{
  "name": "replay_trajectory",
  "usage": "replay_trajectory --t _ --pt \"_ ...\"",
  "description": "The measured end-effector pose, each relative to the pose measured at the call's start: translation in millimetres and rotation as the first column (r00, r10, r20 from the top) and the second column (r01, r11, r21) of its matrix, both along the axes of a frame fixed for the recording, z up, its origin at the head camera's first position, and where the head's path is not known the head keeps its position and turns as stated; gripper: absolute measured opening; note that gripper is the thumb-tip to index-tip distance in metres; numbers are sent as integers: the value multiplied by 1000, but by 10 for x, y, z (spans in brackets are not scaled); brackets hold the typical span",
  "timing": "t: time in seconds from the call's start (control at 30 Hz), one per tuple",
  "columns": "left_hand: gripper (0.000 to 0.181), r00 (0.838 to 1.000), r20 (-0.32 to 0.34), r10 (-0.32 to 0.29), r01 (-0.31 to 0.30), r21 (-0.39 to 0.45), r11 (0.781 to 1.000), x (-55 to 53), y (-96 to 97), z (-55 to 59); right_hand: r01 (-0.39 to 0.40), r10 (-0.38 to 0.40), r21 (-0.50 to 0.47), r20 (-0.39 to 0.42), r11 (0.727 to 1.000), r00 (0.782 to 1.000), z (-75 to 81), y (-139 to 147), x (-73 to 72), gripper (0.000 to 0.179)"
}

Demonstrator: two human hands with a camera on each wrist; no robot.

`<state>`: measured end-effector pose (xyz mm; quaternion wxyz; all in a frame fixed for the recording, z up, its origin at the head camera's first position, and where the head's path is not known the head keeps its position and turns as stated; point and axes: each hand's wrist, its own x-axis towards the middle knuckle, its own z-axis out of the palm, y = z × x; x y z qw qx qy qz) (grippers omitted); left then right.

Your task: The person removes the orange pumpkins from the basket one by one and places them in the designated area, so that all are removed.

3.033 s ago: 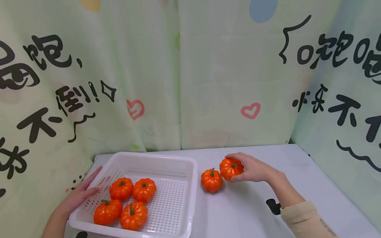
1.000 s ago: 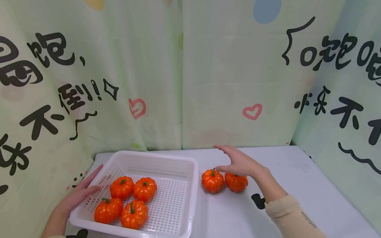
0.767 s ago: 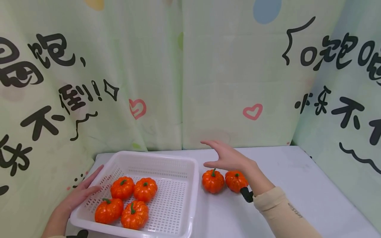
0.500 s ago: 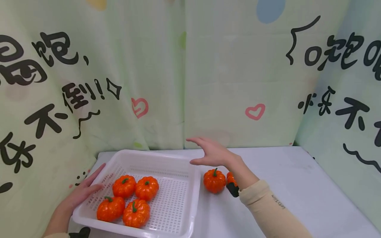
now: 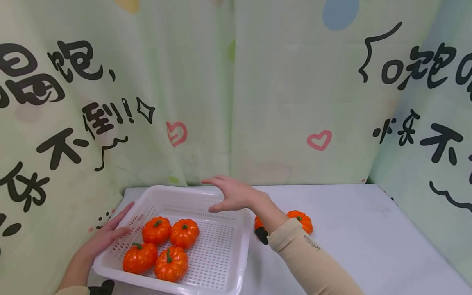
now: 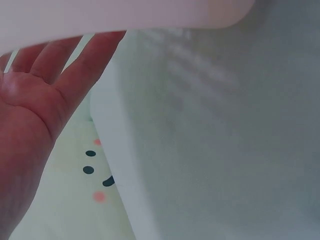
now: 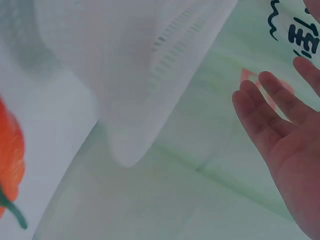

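A white perforated plastic basket (image 5: 241,254) stands on the table, with several orange toy pumpkins (image 5: 171,264) inside at its left. My left hand (image 5: 107,237) rests along the basket's left side with straight fingers, the thumb over the rim. In the left wrist view those fingers reach up behind the basket's edge (image 6: 125,15). Above the basket's back right corner hovers my right hand (image 5: 237,194), fingers and thumb spread, holding nothing. Two more pumpkins sit on the table right of the basket: one (image 5: 301,222) partly covered by my right forearm, the other (image 5: 258,223) mostly hidden behind it.
The white table (image 5: 354,237) extends to the right of the basket. A pale green curtain (image 5: 273,102) with black writing and pink hearts surrounds the table at the back and sides.
My right hand has put the pumpkin it held down beside the other one, let go, and moved left until it is over the basket. My left hand has stayed at the basket.
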<state>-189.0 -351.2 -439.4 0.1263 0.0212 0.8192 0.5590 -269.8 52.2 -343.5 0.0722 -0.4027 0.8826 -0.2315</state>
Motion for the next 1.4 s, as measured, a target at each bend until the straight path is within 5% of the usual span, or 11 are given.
replay_trajectory --t 0.33,0.6,0.9,1.4 --pt "75 1000 -9 -4 4 3 1000 -28 61 -9 -98 100 49 -35 994 994 21 -409 -48 72" --pt "75 1000 16 -2 1 40 999 -31 107 -1 -120 111 65 131 991 985 -185 -614 -52 73" --pt "75 1000 13 12 -12 -1 1000 -36 79 16 -201 186 124 116 972 976 -399 -801 -54 70" --pt "74 1000 2 -1 1 20 1000 -5 6 31 -255 202 230 229 939 952 -600 -987 -46 71"
